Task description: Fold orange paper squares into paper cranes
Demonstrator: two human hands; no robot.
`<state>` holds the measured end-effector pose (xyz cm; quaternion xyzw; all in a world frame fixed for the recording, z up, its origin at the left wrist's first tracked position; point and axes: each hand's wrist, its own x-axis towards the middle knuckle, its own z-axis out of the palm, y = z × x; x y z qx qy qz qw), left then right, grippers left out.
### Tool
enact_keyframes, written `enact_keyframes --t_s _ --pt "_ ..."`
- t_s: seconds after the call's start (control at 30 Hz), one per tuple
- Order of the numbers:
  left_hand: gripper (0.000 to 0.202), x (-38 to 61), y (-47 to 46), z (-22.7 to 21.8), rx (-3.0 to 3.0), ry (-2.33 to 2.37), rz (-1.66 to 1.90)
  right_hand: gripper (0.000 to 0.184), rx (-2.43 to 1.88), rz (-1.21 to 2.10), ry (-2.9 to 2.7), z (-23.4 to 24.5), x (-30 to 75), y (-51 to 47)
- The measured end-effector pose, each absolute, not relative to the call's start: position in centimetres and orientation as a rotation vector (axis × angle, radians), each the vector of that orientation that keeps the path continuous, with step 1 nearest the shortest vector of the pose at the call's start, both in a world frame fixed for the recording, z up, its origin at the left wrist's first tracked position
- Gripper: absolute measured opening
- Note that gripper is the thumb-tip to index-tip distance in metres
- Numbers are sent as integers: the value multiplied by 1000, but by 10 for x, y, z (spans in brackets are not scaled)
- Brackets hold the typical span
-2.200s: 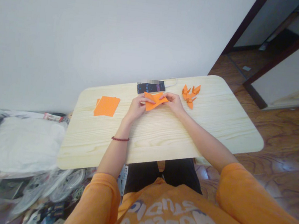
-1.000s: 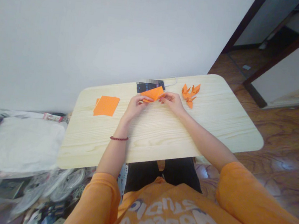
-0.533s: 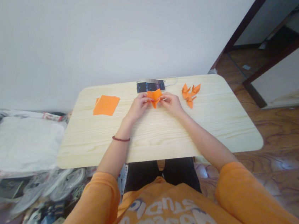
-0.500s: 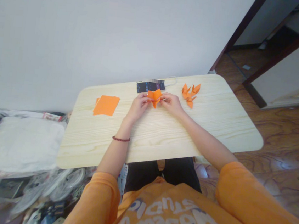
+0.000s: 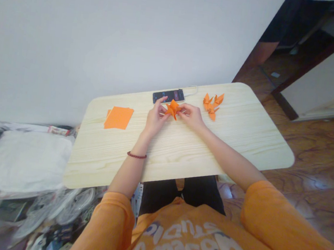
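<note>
A partly folded piece of orange origami paper (image 5: 172,108) is held between my two hands near the back middle of the table. My left hand (image 5: 156,116) grips its left side low down, with the index finger raised off the paper toward the phone. At the other side, my right hand (image 5: 191,116) pinches the paper's right edge. Several points and flaps of the paper stick out between my fingers. To the right lie small folded orange origami cranes (image 5: 212,105), close together. A stack of flat orange paper squares (image 5: 118,118) rests on the left.
The pale wooden table (image 5: 98,157) stands against a white wall. Behind my hands lies a phone (image 5: 168,95) with a white cable (image 5: 193,90). Left of the table are a white cloth (image 5: 26,160) and cluttered items. Part of a person (image 5: 267,52) shows at the doorway.
My left index finger has lifted away from the paper. The folded paper has turned and its flaps have shifted shape. A person has appeared in the doorway at the upper right.
</note>
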<state>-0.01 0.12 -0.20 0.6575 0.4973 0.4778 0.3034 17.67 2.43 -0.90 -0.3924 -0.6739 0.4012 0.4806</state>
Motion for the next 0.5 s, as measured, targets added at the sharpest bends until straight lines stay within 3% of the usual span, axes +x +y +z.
enact_keyframes --t_s 0.13,0.33,0.5 --pt "53 3 4 -9 1676 1239 1273 39 -940 1056 -1580 -8 177 23" --pt "51 8 3 -9 1551 1118 1304 29 -972 1199 -1489 -8 174 26" --pt "62 8 3 -7 1490 1094 1351 33 -938 1297 -1408 -6 173 26"
